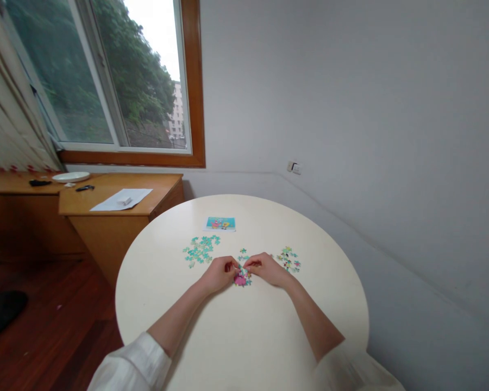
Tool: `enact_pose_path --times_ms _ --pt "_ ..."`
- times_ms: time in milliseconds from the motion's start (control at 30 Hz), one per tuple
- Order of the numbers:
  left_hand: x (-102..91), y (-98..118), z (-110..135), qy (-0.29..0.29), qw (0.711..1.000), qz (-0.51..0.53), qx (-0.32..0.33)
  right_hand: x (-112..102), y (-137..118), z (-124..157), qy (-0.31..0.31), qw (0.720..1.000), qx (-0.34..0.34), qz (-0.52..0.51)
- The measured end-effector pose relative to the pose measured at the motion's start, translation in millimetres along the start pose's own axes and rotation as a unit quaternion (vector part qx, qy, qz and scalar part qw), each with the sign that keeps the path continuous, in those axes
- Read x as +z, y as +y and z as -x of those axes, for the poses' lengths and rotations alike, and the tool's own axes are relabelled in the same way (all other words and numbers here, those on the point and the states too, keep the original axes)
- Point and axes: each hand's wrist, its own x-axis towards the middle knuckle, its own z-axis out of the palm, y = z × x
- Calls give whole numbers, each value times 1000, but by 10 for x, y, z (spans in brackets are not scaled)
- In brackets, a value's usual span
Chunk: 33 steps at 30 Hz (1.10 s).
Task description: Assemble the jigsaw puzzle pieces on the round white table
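Observation:
My left hand (219,272) and my right hand (266,268) meet at the middle of a round white table (244,336). Both are pinched on small jigsaw pieces of a joined cluster with a pink patch (241,279) that lies between the fingertips. A loose spread of teal pieces (200,250) lies to the left of my left hand. Another group of mixed-colour pieces (289,259) sits just right of my right hand. A small colour picture card (220,223) lies farther back on the table.
A wooden desk (106,217) stands to the left with a sheet of paper (122,199), a white plate (70,176) and small dark items. Behind it is a window (106,76). A grey wall with a socket (294,167) runs along the right. Dark wood floor lies at left.

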Motion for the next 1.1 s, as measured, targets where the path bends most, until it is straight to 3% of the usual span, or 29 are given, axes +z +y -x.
enact_pose_path --times_ms 500,1100 --pt "-18 9 14 -30 999 -28 11 37 119 -45 -1 999 -40 21" --pt "-14 -26 9 -32 998 -43 19 40 91 -39 -10 997 -48 55"
